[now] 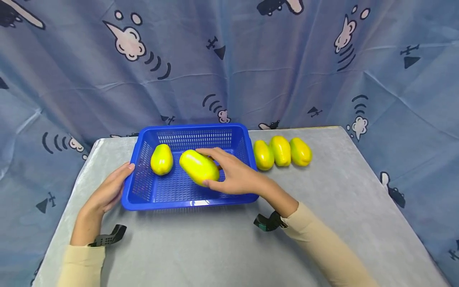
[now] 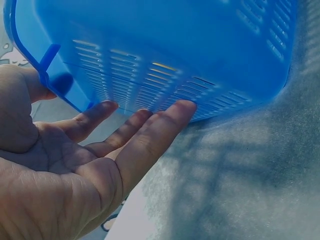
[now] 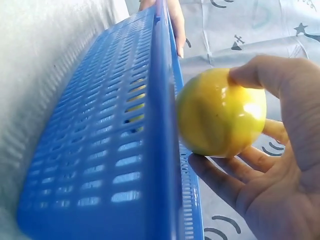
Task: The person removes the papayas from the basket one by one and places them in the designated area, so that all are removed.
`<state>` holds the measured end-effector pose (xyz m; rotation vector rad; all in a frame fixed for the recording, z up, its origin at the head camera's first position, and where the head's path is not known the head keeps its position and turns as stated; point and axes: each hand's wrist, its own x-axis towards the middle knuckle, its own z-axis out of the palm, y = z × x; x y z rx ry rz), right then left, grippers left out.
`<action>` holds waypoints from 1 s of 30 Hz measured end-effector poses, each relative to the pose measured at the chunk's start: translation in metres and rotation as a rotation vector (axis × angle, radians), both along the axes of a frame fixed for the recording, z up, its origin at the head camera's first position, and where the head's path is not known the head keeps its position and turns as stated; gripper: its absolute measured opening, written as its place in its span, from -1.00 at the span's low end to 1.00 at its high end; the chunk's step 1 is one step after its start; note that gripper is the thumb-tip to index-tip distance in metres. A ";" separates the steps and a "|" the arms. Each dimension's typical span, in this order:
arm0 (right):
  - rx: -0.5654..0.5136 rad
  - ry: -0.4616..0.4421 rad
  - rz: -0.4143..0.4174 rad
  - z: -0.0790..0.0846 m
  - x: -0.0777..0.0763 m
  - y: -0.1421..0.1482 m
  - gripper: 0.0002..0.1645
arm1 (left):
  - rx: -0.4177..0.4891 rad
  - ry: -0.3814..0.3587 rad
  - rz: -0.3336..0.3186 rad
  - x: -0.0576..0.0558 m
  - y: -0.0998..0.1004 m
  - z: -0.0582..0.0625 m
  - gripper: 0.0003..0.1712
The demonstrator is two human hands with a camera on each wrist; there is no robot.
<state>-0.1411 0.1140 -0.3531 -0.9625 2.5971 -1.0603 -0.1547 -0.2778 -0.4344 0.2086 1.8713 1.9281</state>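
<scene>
My right hand (image 1: 234,173) grips a glossy yellow-green, papaya-like fruit (image 1: 199,166), thumb on one side and fingers on the other. It holds the fruit over the middle of a blue plastic basket (image 1: 190,205). In the right wrist view, the rounded end of the fruit (image 3: 220,112) appears beside the basket rim (image 3: 167,150). A second such fruit (image 1: 161,159) lies inside the basket toward the left. At the basket's left side is my left hand (image 1: 109,189). Its thumb hooks over the rim while the other fingers (image 2: 150,135) lie along the slotted outer wall.
Three more yellow fruits, the nearest one (image 1: 263,155) close to the basket's right wall, lie in a row on the grey-white table (image 1: 201,247). A blue patterned curtain (image 1: 251,79) hangs behind the table and along its sides.
</scene>
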 end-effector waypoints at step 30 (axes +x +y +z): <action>-0.235 0.082 -0.397 -0.014 0.051 0.071 -0.04 | -0.064 -0.010 0.005 -0.001 0.003 0.003 -0.13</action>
